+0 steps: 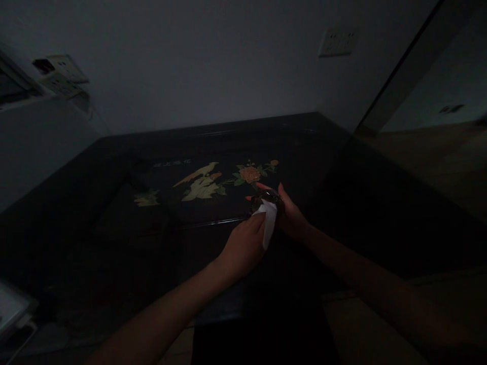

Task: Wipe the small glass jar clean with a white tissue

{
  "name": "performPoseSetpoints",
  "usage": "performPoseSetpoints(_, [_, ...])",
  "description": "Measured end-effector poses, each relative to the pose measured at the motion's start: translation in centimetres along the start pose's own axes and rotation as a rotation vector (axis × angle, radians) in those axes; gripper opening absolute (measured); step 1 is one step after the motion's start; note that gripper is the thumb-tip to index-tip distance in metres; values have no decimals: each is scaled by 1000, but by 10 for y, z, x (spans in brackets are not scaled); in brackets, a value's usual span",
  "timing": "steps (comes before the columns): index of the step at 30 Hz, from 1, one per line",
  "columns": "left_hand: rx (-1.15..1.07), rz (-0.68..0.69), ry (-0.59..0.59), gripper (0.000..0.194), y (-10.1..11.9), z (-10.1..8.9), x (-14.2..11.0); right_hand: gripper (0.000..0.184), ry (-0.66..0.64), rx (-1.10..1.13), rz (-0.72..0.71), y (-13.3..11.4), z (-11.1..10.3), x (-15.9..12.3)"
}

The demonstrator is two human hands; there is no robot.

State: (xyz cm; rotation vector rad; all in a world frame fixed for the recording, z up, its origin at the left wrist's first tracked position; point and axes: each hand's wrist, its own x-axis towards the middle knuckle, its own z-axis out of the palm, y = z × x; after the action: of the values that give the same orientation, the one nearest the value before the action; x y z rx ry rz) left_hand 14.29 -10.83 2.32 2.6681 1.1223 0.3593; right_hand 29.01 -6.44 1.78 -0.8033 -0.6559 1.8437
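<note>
We hold a dark, glossy, rounded object [255, 198] a little right of the middle of the frame, raised over the near part of a black desk [213, 238]. Our right hand [292, 215] cups it from the right, with its fingertips showing at the far side and the thumb pointing up beside it. Our left hand [245, 243] comes in from the lower left and grips a thin white cloth or tissue [270, 223], pressing it against the near side of the object; a loose end of the white piece hangs down between our two hands. The light is so dim that we cannot tell what the object is exactly.

Just beyond our hands, in the middle of the frame, the desk top carries a coloured picture: an orange-pink flower [250, 175] with green leaves, and to its left a pale, long-tailed bird [198, 173] above a pale rock-like shape [201, 188]. Small characters [172, 163] stand to the upper left of the bird.

Behind the desk is a plain grey wall [209, 66], with a white double socket plate [338, 42] at the upper right and more white sockets [68, 68] at the upper left. A white object [13, 306] shows at the lower left edge.
</note>
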Motion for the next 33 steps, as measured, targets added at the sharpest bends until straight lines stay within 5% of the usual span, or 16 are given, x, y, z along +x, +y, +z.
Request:
performPoseSetpoints(12, [406, 129, 155, 36, -9, -7, -1, 56, -72, -23, 83, -2, -10, 6])
performPoseSetpoints(21, [471, 95, 104, 41, -7, -5, -2, 53, -79, -47, 38, 2, -8, 6])
performPoseSetpoints(26, [321, 63, 47, 38, -4, -7, 0, 58, -59, -56, 13, 3, -8, 5])
performPoseSetpoints(33, [-210, -12, 40, 43, -2, 0, -3, 60, -11, -92, 33, 0, -5, 3])
